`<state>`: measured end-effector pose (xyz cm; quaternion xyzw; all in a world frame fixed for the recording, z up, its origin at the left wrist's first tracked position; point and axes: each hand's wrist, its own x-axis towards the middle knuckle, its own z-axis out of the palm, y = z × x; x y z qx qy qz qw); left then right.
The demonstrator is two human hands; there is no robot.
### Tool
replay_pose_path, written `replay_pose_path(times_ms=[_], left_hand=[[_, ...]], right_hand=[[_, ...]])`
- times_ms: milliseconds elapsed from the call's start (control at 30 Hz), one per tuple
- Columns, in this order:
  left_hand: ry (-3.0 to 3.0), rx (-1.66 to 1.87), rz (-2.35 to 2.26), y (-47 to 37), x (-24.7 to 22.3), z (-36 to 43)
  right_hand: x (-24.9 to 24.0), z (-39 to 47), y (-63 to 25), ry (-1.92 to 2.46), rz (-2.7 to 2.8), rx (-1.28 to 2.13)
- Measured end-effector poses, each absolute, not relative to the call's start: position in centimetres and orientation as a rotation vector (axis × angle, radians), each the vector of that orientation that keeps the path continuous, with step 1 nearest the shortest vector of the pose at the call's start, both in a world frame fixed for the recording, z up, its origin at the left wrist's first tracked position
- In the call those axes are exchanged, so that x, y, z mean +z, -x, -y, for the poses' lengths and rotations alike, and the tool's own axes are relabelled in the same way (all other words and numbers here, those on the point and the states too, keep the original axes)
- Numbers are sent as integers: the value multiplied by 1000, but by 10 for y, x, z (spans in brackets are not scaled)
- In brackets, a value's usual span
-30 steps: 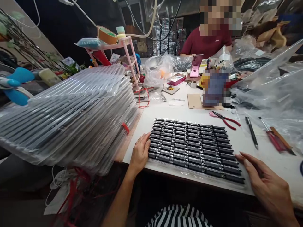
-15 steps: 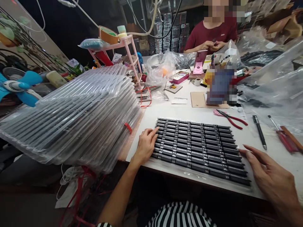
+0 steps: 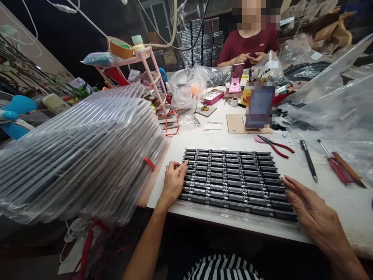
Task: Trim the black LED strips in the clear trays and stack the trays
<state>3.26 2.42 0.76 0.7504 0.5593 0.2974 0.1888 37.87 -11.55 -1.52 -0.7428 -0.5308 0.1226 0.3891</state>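
Rows of black connector strips (image 3: 230, 181) with pale toothed lines lie side by side in a flat block near the table's front edge, with clear plastic showing along their near side. At the block's left edge is my left hand (image 3: 174, 181), its thumb and fingers bent and closed on the ends of the rows. My right hand (image 3: 313, 208) rests against the right ends, fingers stretched and thumb apart. Part of the right fingertips is hidden behind the block's edge.
A tall stack of clear plastic tubes (image 3: 87, 155) fills the left side. Red-handled pliers (image 3: 276, 147), a black pen (image 3: 308, 161) and a red-handled screwdriver (image 3: 338, 167) lie at right. Across the table (image 3: 201, 140) sits a person in a dark red shirt (image 3: 247, 46).
My right hand has come in leftward against the right ends of the rows. My left hand stays at the left edge. The whole view has shifted slightly.
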Motion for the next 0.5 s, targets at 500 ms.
replay_pose_path(times_ms=[500], left_hand=[[-1895, 883, -1530, -19, 18, -48]], right_hand=[[4, 97, -389, 1804, 1223, 551]])
